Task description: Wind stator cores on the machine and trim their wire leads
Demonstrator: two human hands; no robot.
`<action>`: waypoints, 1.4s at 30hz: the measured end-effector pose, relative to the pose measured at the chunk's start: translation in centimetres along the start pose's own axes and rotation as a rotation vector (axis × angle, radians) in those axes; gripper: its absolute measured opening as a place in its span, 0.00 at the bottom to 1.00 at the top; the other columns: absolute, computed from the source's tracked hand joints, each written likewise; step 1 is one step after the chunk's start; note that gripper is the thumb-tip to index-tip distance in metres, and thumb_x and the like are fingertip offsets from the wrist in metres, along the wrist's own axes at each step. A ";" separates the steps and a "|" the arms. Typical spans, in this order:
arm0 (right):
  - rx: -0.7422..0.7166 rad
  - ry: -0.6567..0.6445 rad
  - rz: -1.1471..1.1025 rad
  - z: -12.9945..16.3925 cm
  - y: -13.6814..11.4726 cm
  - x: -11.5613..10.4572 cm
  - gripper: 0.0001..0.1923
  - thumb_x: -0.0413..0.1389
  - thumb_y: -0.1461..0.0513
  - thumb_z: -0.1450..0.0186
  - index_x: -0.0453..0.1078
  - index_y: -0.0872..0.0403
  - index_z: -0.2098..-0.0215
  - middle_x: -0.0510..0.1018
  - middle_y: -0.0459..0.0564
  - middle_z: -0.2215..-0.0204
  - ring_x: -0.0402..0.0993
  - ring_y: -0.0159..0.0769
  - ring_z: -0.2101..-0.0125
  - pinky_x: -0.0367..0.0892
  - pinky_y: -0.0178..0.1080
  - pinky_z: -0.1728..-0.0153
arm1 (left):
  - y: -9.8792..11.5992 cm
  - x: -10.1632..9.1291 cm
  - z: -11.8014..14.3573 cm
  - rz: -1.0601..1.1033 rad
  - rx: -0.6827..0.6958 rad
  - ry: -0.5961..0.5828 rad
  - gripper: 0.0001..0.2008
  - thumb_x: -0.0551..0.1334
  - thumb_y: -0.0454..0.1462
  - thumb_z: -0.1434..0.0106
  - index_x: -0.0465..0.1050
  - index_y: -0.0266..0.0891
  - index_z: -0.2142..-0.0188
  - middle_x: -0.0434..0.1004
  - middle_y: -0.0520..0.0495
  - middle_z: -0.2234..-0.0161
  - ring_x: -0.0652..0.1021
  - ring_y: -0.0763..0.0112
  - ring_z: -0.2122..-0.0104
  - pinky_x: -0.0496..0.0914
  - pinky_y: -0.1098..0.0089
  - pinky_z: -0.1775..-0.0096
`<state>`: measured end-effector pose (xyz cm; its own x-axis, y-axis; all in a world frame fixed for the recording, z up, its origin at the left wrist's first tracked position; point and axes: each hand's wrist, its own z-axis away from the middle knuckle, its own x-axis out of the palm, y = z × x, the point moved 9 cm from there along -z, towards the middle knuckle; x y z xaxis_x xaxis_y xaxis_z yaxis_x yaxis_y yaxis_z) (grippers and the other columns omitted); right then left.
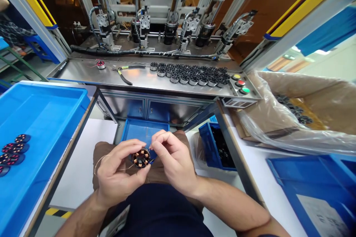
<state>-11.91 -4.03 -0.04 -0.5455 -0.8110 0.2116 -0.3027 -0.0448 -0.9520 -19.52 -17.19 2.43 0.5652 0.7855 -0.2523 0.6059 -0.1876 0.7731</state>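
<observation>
My left hand (118,172) grips a small round stator (141,157) wound with copper coils, held over my lap. My right hand (172,159) pinches a thin copper wire at the stator's upper right edge. A loose loop of the same wire (98,163) curls out to the left of my left hand. Both hands meet around the stator, fingertips almost touching.
A steel bench (83,72) ahead carries rows of bare black stators (191,74), pliers (124,74), one wound stator (101,64) and three buttons (240,83). A blue tray (41,118) at left holds finished wound stators (13,150). Bagged stators in a carton (294,111) lie right, and blue bins (314,189) stand near.
</observation>
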 end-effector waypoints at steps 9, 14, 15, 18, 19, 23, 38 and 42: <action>-0.075 -0.108 -0.004 0.8 -0.4 0.1 0.08 0.61 0.58 0.34 0.71 0.53 0.68 0.74 0.47 0.72 0.70 0.34 0.69 0.69 0.38 0.66 | -0.3 -0.4 -0.9 0.129 -0.092 0.032 0.23 0.71 0.26 0.49 0.78 0.41 0.54 0.83 0.43 0.58 0.82 0.63 0.56 0.79 0.67 0.56; -0.113 -0.043 0.032 0.7 -1.4 -0.5 0.08 0.61 0.61 0.33 0.71 0.53 0.70 0.74 0.46 0.74 0.70 0.32 0.71 0.67 0.37 0.68 | -0.2 -0.3 -0.8 0.091 -0.073 0.001 0.25 0.71 0.25 0.49 0.77 0.41 0.52 0.82 0.43 0.58 0.81 0.61 0.56 0.79 0.64 0.57; -0.091 -0.059 0.022 0.7 -1.2 -0.4 0.07 0.61 0.60 0.34 0.72 0.53 0.69 0.74 0.46 0.73 0.70 0.32 0.71 0.67 0.37 0.68 | -0.2 -0.3 -0.7 0.083 -0.070 -0.006 0.25 0.70 0.25 0.50 0.76 0.42 0.52 0.82 0.43 0.58 0.81 0.61 0.56 0.79 0.64 0.57; -0.073 -0.113 0.006 0.6 -1.1 0.1 0.07 0.61 0.58 0.34 0.73 0.53 0.67 0.74 0.47 0.73 0.71 0.33 0.71 0.68 0.37 0.68 | -0.1 -0.1 -0.6 0.071 -0.046 -0.027 0.27 0.70 0.24 0.50 0.76 0.42 0.51 0.82 0.43 0.57 0.81 0.61 0.57 0.79 0.63 0.56; -0.093 -0.107 0.016 0.6 -1.3 0.1 0.07 0.61 0.59 0.33 0.72 0.53 0.68 0.74 0.47 0.73 0.71 0.33 0.71 0.68 0.37 0.68 | 0.0 -0.1 -0.6 0.068 -0.038 -0.032 0.27 0.69 0.24 0.50 0.76 0.43 0.50 0.82 0.43 0.57 0.81 0.60 0.56 0.79 0.62 0.56; -0.186 -0.054 0.084 0.7 -2.2 -0.5 0.07 0.59 0.64 0.33 0.72 0.53 0.70 0.75 0.47 0.74 0.71 0.32 0.72 0.68 0.37 0.69 | 0.3 0.0 -0.7 0.054 -0.028 -0.028 0.29 0.69 0.23 0.51 0.76 0.43 0.50 0.82 0.43 0.58 0.81 0.59 0.57 0.79 0.61 0.55; -0.482 -0.116 0.243 1.0 -5.4 0.4 0.08 0.58 0.71 0.37 0.75 0.53 0.64 0.76 0.49 0.74 0.73 0.36 0.72 0.71 0.42 0.70 | 0.3 0.2 -1.3 0.202 -0.154 -0.033 0.25 0.67 0.24 0.52 0.78 0.42 0.54 0.82 0.44 0.60 0.82 0.63 0.62 0.79 0.69 0.62; -0.581 -0.132 0.239 2.2 -6.0 0.9 0.10 0.56 0.70 0.37 0.75 0.53 0.59 0.77 0.51 0.73 0.74 0.37 0.73 0.72 0.43 0.70 | 1.1 0.0 -1.2 0.117 -0.077 0.009 0.27 0.67 0.23 0.52 0.77 0.42 0.52 0.83 0.45 0.60 0.82 0.63 0.60 0.78 0.68 0.59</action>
<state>-8.86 -5.77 5.33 -0.5609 -0.8260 -0.0558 -0.5788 0.4395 -0.6869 -19.55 -16.72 3.97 0.6242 0.7661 -0.1531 0.4914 -0.2327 0.8393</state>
